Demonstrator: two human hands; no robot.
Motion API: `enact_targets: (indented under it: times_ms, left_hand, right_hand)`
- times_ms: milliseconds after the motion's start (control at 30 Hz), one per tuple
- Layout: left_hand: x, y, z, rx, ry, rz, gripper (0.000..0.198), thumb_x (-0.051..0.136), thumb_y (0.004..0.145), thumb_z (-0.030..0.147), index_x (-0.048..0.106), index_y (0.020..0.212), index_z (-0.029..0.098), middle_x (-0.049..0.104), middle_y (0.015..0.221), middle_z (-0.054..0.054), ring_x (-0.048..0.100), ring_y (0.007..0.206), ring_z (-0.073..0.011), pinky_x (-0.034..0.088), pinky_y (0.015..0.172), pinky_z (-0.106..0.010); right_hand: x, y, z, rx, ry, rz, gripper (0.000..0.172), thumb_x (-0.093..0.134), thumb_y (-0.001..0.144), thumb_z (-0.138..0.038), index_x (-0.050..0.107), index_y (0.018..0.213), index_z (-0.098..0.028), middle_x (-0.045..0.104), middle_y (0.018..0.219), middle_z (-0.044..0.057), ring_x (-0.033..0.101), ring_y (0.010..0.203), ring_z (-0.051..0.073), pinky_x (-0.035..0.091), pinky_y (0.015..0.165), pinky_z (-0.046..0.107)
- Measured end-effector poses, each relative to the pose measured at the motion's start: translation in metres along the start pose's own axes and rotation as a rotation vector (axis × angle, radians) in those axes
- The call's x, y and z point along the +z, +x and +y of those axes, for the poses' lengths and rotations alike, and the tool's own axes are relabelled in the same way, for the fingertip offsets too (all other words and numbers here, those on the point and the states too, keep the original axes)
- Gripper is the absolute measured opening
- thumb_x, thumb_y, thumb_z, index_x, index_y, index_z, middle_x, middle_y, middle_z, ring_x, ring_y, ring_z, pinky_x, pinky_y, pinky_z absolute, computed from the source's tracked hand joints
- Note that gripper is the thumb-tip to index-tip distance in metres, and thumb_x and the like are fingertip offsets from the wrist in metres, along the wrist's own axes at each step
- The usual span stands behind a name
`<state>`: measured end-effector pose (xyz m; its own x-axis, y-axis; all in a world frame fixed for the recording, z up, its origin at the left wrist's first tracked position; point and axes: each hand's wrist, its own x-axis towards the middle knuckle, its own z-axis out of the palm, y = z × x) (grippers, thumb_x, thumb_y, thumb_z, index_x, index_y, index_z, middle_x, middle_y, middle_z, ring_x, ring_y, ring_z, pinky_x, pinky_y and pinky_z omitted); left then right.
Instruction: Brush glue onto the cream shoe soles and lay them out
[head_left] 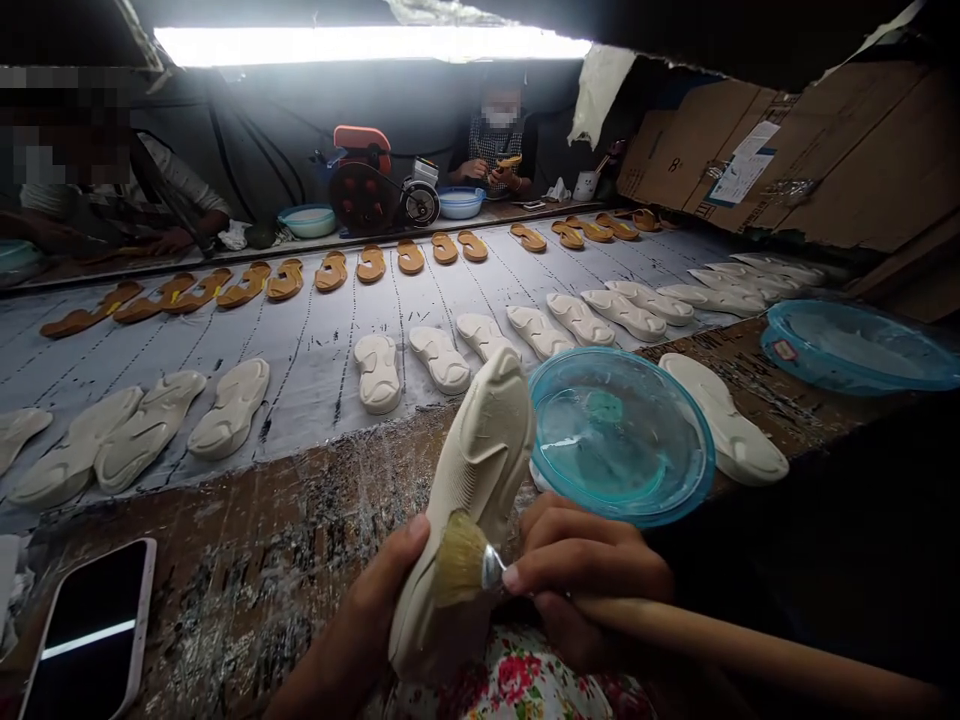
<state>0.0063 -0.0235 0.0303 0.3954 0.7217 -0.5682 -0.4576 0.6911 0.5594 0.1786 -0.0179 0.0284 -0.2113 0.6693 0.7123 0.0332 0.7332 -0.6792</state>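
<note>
While my left hand (379,590) grips one white sole (480,460) by its edge, lower centre of frame, my right hand (592,560) is wrapped round one brush (459,565), bristles against the sole's face. Sole is tilted, narrow end at the bottom, wide end up.

Counts:
- Other white soles (377,373): 4 at left, one cut by the frame edge; 7 in a row from centre rightward; then a cluster toward the right that overlaps too much to count. Plus 1 single sole (724,420) just right of the near bowl.
- Tan soles (330,271): 10 from upper left to centre, a gap, then at least 5 more; far end blurs together.
- Bowls: 5. Near blue bowl (694,455) right of centre, second blue bowl (787,350) at right edge, 3 small ones across the top, one cut off at left.
- Phone (90,630): 1, lower left, screen dark with a light streak reflected.
- People: 2, upper left and top centre; the latter holds a tan piece.

Surface: brown bench (300,520), scuffed and crusted with pale and dark smears; white sheet (315,370) over the far part, marked with dashed dark lines. Flowered cloth (517,675) under the sole.

Room: dim, one bright tube light (375,45) along the top, red-and-black machine (364,180) behind, cardboard box (765,150) upper right.
</note>
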Motion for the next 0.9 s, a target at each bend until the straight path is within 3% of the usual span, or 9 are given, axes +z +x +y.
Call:
enact_targets:
  times_ms: [100, 233, 333, 500, 600, 667, 733, 800, 900]
  left_hand:
    - [0.0, -0.002, 0.002, 0.01, 0.035, 0.027, 0.027, 0.059, 0.072, 0.038, 0.07, 0.071, 0.013, 0.066, 0.056, -0.003, 0.061, 0.07, -0.0196, 0.045, 0.069, -0.027]
    - [0.005, -0.001, 0.004, -0.025, 0.06, 0.152, 0.034, 0.057, 0.073, 0.04, 0.068, 0.087, 0.011, 0.067, 0.061, -0.004, 0.061, 0.072, -0.0202, 0.044, 0.066, -0.027]
    - [0.008, 0.001, 0.002, 0.123, 0.243, 0.193, 0.045, 0.053, 0.074, 0.046, 0.062, 0.102, 0.012, 0.068, 0.071, -0.004, 0.059, 0.072, -0.0195, 0.042, 0.065, -0.027]
    - [0.01, 0.002, -0.001, 0.36, 0.481, 0.247, 0.042, 0.053, 0.075, 0.046, 0.061, 0.105, 0.018, 0.065, 0.096, -0.002, 0.055, 0.089, -0.0192, 0.039, 0.074, -0.024]
    - [0.013, 0.003, 0.0, 0.352, 0.349, 0.345, 0.048, 0.054, 0.075, 0.045, 0.056, 0.112, 0.016, 0.067, 0.092, -0.003, 0.056, 0.09, -0.0206, 0.041, 0.078, -0.025]
    - [0.017, 0.002, 0.004, 0.286, 0.176, 0.353, 0.05, 0.053, 0.076, 0.044, 0.053, 0.116, 0.013, 0.068, 0.077, -0.003, 0.06, 0.076, -0.0195, 0.045, 0.069, -0.026]
    - [0.021, 0.001, 0.008, 0.192, 0.041, 0.337, 0.046, 0.05, 0.079, 0.041, 0.056, 0.113, 0.012, 0.066, 0.06, -0.001, 0.06, 0.059, -0.0162, 0.046, 0.056, -0.024]
    - [0.024, 0.001, 0.012, 0.1, -0.054, 0.28, 0.041, 0.047, 0.081, 0.04, 0.062, 0.105, 0.01, 0.065, 0.053, -0.001, 0.059, 0.052, -0.015, 0.047, 0.052, -0.023]
    - [0.016, 0.005, 0.014, 0.047, -0.174, 0.115, 0.034, 0.046, 0.082, 0.034, 0.067, 0.096, 0.012, 0.069, 0.06, -0.004, 0.064, 0.063, -0.0179, 0.051, 0.061, -0.025]
  right_hand:
    - [-0.001, -0.003, -0.001, 0.021, -0.018, -0.007, 0.019, 0.05, 0.067, -0.006, 0.061, 0.079, -0.016, 0.05, 0.056, 0.0, 0.045, 0.052, 0.01, 0.039, 0.049, 0.022]
    - [0.003, -0.008, -0.003, 0.018, -0.026, -0.008, 0.017, 0.048, 0.067, -0.007, 0.06, 0.077, -0.014, 0.049, 0.052, 0.0, 0.043, 0.048, 0.01, 0.038, 0.045, 0.021]
    - [0.004, -0.007, -0.005, -0.034, -0.037, 0.008, 0.017, 0.05, 0.069, -0.007, 0.06, 0.082, -0.012, 0.052, 0.055, 0.001, 0.046, 0.05, 0.01, 0.041, 0.047, 0.022]
    - [0.005, -0.002, -0.011, -0.055, -0.085, -0.071, 0.014, 0.051, 0.072, -0.008, 0.058, 0.084, -0.011, 0.051, 0.059, 0.002, 0.044, 0.055, 0.011, 0.041, 0.051, 0.024]
    - [0.009, -0.004, -0.018, -0.108, -0.152, -0.199, 0.008, 0.05, 0.077, -0.009, 0.058, 0.08, -0.009, 0.047, 0.056, 0.001, 0.038, 0.054, 0.01, 0.041, 0.052, 0.023]
    - [0.01, -0.008, -0.019, -0.128, -0.214, -0.242, 0.008, 0.05, 0.078, -0.007, 0.058, 0.078, -0.009, 0.043, 0.053, 0.0, 0.036, 0.053, 0.009, 0.041, 0.052, 0.023]
    - [0.008, -0.012, -0.016, -0.106, -0.222, -0.2, 0.009, 0.051, 0.074, -0.004, 0.058, 0.077, -0.01, 0.042, 0.053, -0.001, 0.036, 0.053, 0.01, 0.04, 0.051, 0.023]
    - [0.002, -0.015, -0.011, -0.068, -0.177, -0.124, 0.015, 0.052, 0.068, -0.002, 0.058, 0.077, -0.012, 0.043, 0.055, -0.001, 0.037, 0.054, 0.01, 0.04, 0.05, 0.023]
    - [-0.009, -0.018, -0.003, -0.016, -0.159, -0.063, 0.02, 0.05, 0.064, -0.002, 0.059, 0.076, -0.015, 0.048, 0.054, -0.001, 0.042, 0.053, 0.009, 0.04, 0.048, 0.021]
